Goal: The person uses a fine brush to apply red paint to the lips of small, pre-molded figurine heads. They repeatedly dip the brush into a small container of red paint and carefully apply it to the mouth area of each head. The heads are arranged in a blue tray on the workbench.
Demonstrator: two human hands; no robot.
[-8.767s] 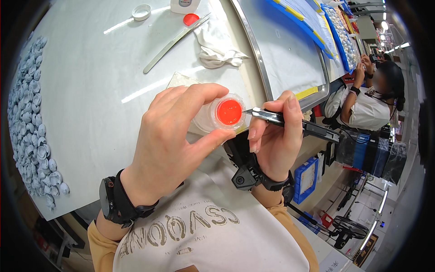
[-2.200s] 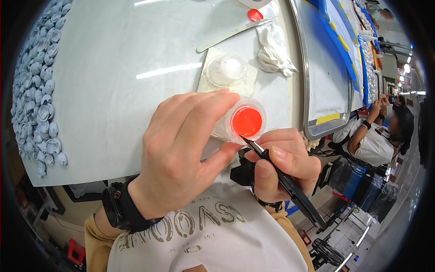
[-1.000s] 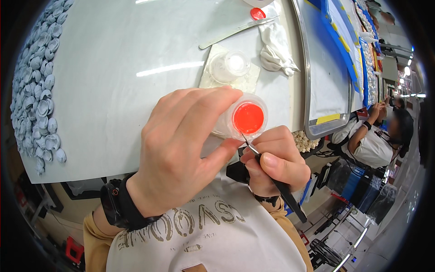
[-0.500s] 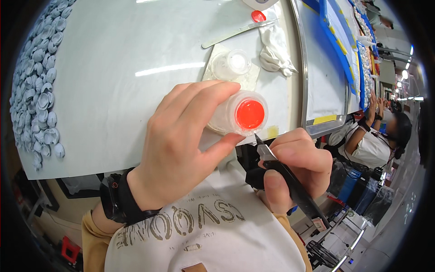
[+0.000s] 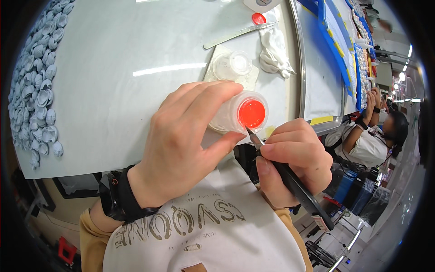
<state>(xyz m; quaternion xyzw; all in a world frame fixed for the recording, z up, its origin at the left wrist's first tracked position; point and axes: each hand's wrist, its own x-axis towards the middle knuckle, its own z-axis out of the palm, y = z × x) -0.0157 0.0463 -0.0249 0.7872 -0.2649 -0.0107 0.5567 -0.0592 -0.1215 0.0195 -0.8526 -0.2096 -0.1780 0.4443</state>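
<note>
My left hand (image 5: 181,124) is wrapped round a translucent plastic cup (image 5: 230,110) near the table's front edge, thumb on the near side and fingers on the far side. A round, glossy red surface (image 5: 252,113) fills the cup's mouth; I cannot tell whether it is paint or a solid disc. My right hand (image 5: 297,161) grips a black-handled craft knife (image 5: 290,179) like a pen. The blade's tip meets the near rim of the cup, by the edge of the red.
Beyond the cup, a clear small cup (image 5: 238,63) stands on a stained pad (image 5: 253,81). Metal tweezers (image 5: 231,38), a red disc (image 5: 258,18) and a crumpled white cloth (image 5: 275,54) lie farther back. Many pale shell-shaped pieces (image 5: 41,97) cover the left edge. A metal tray (image 5: 324,97) and a co-worker (image 5: 369,140) are at right.
The knife's tip has moved left and up, from just outside the cup's rim to the edge of the red. My left hand keeps its hold on the cup.
</note>
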